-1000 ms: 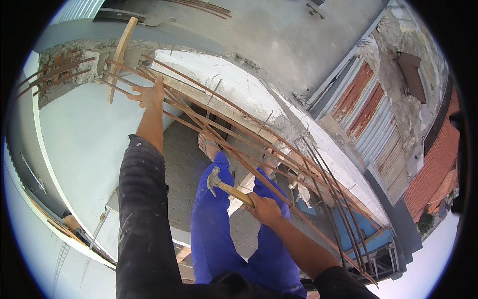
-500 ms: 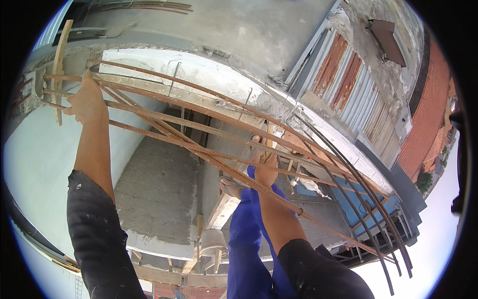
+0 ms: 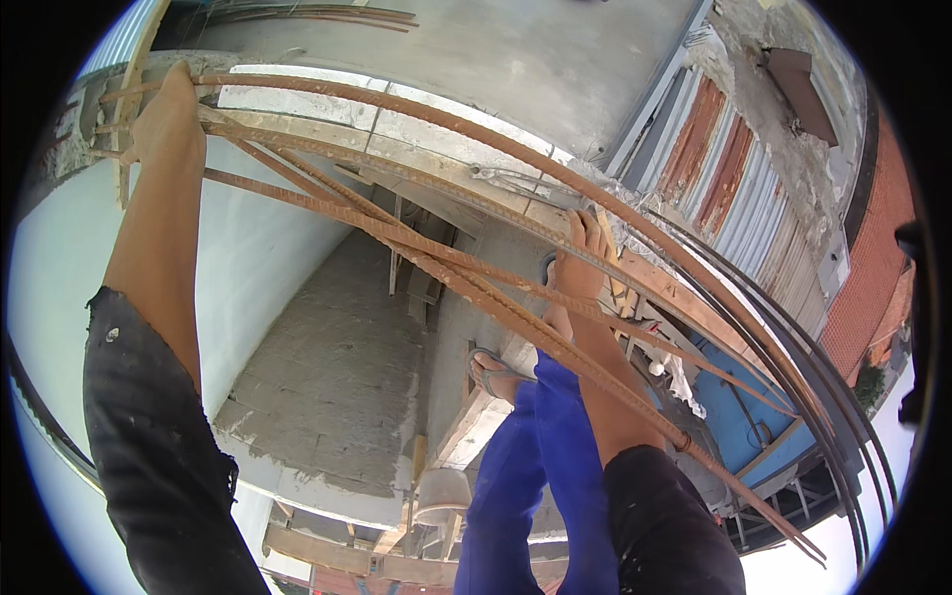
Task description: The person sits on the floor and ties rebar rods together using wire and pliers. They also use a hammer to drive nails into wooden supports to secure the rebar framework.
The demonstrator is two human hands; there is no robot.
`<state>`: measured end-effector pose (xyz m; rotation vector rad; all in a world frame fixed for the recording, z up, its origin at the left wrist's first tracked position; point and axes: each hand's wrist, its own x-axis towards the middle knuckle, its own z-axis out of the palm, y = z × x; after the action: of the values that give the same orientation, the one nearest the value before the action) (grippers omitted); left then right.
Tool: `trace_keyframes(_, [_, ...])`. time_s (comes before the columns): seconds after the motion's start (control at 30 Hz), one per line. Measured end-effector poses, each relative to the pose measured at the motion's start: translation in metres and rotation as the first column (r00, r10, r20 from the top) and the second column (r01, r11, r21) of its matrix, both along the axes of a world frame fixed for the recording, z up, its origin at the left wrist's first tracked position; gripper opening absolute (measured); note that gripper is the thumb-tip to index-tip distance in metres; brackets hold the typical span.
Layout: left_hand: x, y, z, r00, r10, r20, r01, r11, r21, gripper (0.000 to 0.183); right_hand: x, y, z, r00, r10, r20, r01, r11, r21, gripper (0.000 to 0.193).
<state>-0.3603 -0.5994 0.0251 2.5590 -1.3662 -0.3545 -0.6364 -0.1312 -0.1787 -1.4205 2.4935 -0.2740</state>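
Head view: bars (image 3: 555, 347) aslant, left hand (image 3: 167, 117) at one end

Rusty bars span the middle, their long axis running from 10 o'clock to 4 o'clock. At 10 o'clock, nearest their ends, the left hand is closed around them. Well apart, the right hand (image 3: 583, 260) lies toward 2 o'clock, its forearm (image 3: 620, 426) beneath the lower bars; whether it grips anything cannot be told. Toward 11 o'clock lies a white ledge (image 3: 317, 107).

Its own back hides from me how the left hand (image 3: 167, 119) meets the rusty bars (image 3: 402, 236) at ten o'clock. Between two and three, I can't tell what the right hand (image 3: 580, 270) holds. The lower edge crops both black sleeves (image 3: 159, 446).
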Motion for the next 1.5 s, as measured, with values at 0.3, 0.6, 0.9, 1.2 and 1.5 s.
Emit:
trace_keyframes(0.3, [0.004,-0.002,0.002,0.999,-0.005,-0.049,0.007,1.000,0.030,0.096,0.016,-0.082,-0.027,0.998,0.056,-0.021,-0.053,0.992,0.118,0.047])
trace_keyframes(0.6, [-0.009,0.013,0.001,0.999,0.035,0.013,-0.034,0.999,-0.029,0.097,0.047,-0.089,-0.009,0.946,0.049,0.319,-0.073,0.995,0.064,0.050])
trace_keyframes(0.9, [-0.026,0.013,0.030,0.981,0.189,0.049,-0.192,0.979,0.072,0.099,0.171,-0.062,0.266,0.455,-0.119,0.882,-0.290,0.917,0.274,0.030])
trace_keyframes(1.2, [-0.024,0.008,0.036,0.975,0.213,0.064,-0.218,0.973,0.081,0.099,0.075,-0.286,0.300,0.919,0.344,0.194,-0.300,0.927,-0.224,0.028])
trace_keyframes(1.5, [-0.023,0.006,0.035,0.977,0.208,0.040,-0.212,0.966,0.149,0.102,0.093,-0.299,0.229,0.914,0.160,0.373,-0.222,0.966,0.129,0.037])
